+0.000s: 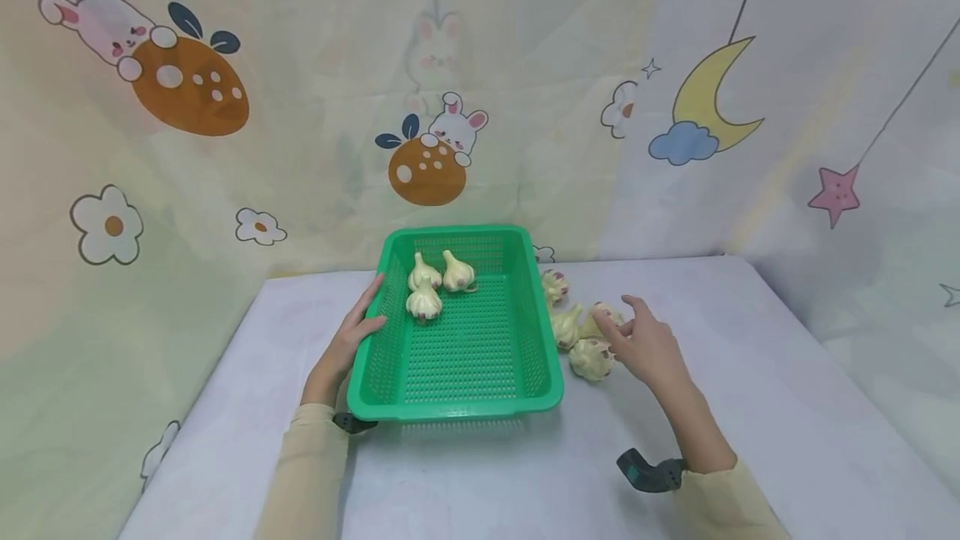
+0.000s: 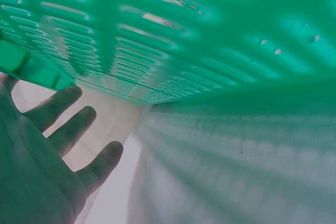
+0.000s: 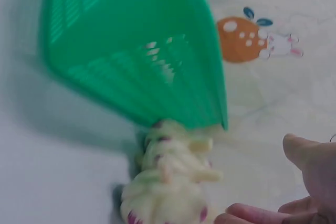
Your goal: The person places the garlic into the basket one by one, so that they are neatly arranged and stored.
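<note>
A green plastic basket (image 1: pixel 457 408) with slotted walls is in the middle of the table. Three garlic bulbs (image 1: pixel 424 302) lie at its far left inside. My left hand (image 1: pixel 347 348) rests at the basket's left rim; in the left wrist view its fingers (image 2: pixel 102 163) are straight and spread beside the outer wall. Several purple-tinged garlic bulbs (image 1: pixel 592 359) are grouped against the basket's right side. Above them my right hand (image 1: pixel 647 348) hovers with thumb and fingers apart, holding nothing. The right wrist view shows these garlic bulbs (image 3: pixel 168 187) beside that hand.
A white-covered table (image 1: pixel 480 482) lies under everything. Behind it hangs a cloth backdrop (image 1: pixel 315 107) printed with rabbits, flowers and a moon. Each wrist wears a dark strap, the right one (image 1: pixel 651 473) plainly visible.
</note>
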### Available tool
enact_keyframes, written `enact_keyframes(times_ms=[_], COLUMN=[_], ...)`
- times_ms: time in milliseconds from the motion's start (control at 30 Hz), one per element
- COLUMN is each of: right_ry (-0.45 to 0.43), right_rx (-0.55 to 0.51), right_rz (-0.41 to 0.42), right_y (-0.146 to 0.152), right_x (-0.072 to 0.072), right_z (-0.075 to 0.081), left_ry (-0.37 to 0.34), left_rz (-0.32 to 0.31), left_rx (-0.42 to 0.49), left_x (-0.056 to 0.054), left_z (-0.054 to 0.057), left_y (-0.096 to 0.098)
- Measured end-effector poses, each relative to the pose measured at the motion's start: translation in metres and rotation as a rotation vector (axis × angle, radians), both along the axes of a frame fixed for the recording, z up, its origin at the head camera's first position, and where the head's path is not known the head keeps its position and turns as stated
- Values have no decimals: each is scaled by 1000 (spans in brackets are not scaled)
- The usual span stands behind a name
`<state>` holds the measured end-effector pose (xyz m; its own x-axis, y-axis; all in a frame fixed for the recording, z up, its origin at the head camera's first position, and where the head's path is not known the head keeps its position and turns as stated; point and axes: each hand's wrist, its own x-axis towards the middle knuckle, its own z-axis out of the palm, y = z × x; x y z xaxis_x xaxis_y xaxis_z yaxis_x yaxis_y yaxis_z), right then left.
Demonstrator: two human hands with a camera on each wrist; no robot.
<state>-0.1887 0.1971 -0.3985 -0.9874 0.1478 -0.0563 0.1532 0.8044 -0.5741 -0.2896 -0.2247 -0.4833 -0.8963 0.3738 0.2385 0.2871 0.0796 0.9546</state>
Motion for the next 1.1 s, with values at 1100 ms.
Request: enact_keyframes(times_ms=[1100], right_ry=[-266], right_rx=[-71], right_rz=[-137], right_y=[1], right_x=[-9], right_z=[-49], left_ry=[9], left_rz=[-10], left_rx=[4], left_x=[4], left_z=[4], left_y=[2])
